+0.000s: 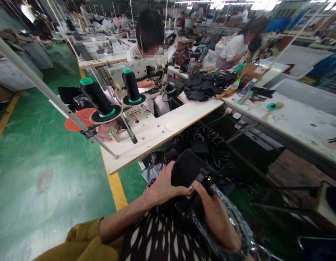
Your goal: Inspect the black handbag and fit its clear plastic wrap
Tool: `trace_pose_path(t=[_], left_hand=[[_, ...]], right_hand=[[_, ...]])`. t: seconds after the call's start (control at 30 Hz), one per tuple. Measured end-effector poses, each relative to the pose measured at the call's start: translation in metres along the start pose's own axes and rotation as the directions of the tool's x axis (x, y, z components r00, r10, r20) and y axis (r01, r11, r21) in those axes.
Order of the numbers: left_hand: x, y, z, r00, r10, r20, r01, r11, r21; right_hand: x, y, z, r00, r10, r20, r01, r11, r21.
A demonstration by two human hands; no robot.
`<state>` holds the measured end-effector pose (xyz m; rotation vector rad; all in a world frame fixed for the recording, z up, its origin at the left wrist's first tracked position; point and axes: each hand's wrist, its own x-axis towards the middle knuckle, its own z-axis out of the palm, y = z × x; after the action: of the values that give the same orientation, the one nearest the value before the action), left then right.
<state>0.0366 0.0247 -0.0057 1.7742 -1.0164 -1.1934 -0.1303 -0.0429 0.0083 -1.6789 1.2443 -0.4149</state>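
A black handbag lies over my lap, with its plastic-wrapped handles trailing toward me on the right. My left hand grips the bag's left side, thumb stretched across to a small metal clasp. From the other side my right hand holds the bag, its thumb at the same clasp. Most of the right fingers are hidden under the bag. Beyond it, many more black bags with wrapped handles are heaped below the table edge.
A white sewing table stands ahead, carrying black thread cones and a sewing machine. A co-worker sits behind it. Black pieces are piled on the right. A slanted metal pole crosses the left side.
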Motion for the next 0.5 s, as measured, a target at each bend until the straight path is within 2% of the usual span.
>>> trace_pose_path(t=[0.17,0.23,0.3,0.4,0.5], left_hand=[[-0.002,0.005,-0.001,1.000,-0.005,-0.004,0.005,0.998,0.064],[-0.005,0.009,-0.001,0.995,0.078,-0.061,-0.068,0.986,0.152],[-0.009,0.015,0.001,0.974,0.203,-0.105,-0.170,0.951,0.260],[-0.013,0.023,0.003,0.953,0.304,-0.004,-0.286,0.900,0.330],[-0.013,0.031,0.000,0.964,0.240,0.116,-0.264,0.913,0.311]], right_hand=[[0.002,0.000,0.000,1.000,0.019,0.001,-0.019,0.999,-0.040],[0.003,-0.001,0.000,0.999,0.040,0.036,-0.039,0.999,-0.038],[0.004,-0.002,-0.002,0.991,0.026,0.133,-0.015,0.996,-0.087],[0.004,-0.007,-0.005,0.965,-0.022,0.261,0.084,0.970,-0.229],[0.003,-0.009,-0.006,0.957,-0.044,0.288,0.149,0.924,-0.353]])
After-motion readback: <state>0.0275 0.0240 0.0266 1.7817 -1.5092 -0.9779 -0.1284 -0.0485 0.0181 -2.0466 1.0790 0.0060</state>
